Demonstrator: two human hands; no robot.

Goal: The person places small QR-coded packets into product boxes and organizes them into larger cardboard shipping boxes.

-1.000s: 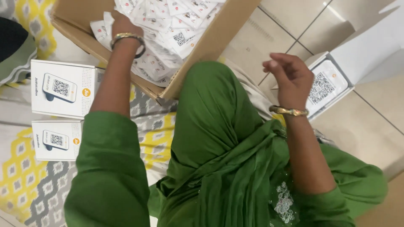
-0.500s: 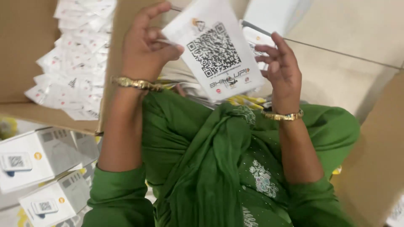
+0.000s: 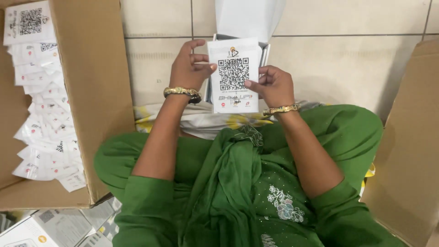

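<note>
- Now both hands hold one white card (image 3: 234, 75): left hand (image 3: 188, 68) pinches its edge, right hand (image 3: 273, 84) its other side.
- Best keep it flat over the open box (image 3: 249, 20) (no bending).

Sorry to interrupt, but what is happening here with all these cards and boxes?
A seated person in green holds a white printed card with a square code upright in both hands, the left hand at its left edge, the right hand at its right. Behind it sits an open white box on the tiled floor. A brown cardboard carton on the left holds many similar cards.
</note>
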